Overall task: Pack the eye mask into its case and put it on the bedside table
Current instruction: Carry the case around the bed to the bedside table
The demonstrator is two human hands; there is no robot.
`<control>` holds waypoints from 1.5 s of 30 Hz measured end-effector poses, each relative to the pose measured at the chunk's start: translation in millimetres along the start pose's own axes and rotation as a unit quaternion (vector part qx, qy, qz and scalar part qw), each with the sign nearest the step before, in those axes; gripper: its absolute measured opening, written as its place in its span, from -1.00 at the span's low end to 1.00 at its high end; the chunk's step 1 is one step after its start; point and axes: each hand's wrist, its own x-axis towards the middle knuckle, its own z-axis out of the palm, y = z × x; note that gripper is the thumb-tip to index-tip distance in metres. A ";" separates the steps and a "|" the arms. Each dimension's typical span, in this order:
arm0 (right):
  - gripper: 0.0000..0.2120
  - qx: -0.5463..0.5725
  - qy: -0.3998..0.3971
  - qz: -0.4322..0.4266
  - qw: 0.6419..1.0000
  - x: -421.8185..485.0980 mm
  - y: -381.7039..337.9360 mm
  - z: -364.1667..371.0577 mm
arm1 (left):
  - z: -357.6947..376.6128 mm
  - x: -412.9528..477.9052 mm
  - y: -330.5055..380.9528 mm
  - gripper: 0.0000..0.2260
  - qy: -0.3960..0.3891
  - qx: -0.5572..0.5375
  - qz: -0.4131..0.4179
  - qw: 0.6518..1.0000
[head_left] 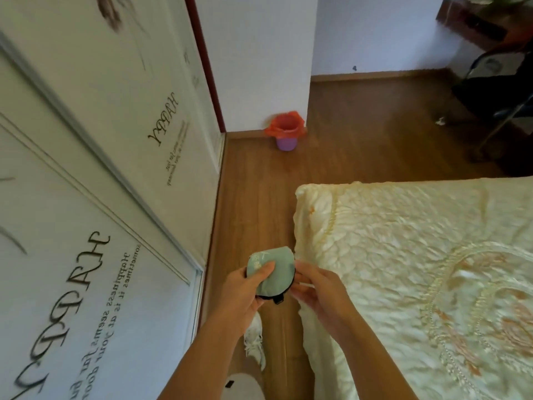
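Observation:
A pale green eye mask (278, 264), folded over, with black edging and a black strap buckle hanging below it, is held in the air beside the bed's corner. My left hand (248, 293) grips it from the left, thumb pressed on its front. My right hand (314, 293) pinches its right edge with the fingertips. No case and no bedside table show in this view.
The bed (403, 269) with a cream embroidered cover fills the right. A white wardrobe (101, 197) with lettering stands on the left, with a narrow strip of wooden floor (253, 197) between. A purple bin with an orange bag (286, 131) stands ahead. A white shoe (255, 339) lies below my hands.

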 end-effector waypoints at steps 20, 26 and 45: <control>-0.78 -0.027 -0.001 0.037 0.999 268.3 -121.2 149.4 | -54.0 250.4 200.9 -0.83 0.010 -0.031 0.006 0.999; -0.80 -0.031 0.009 0.038 0.999 336.1 -160.7 163.3 | -44.5 320.2 250.1 -0.66 0.018 -0.028 -0.009 0.999; -0.69 -0.055 -0.030 0.037 0.997 630.0 -359.5 112.2 | 121.8 590.7 406.2 -0.63 0.026 0.004 0.009 1.000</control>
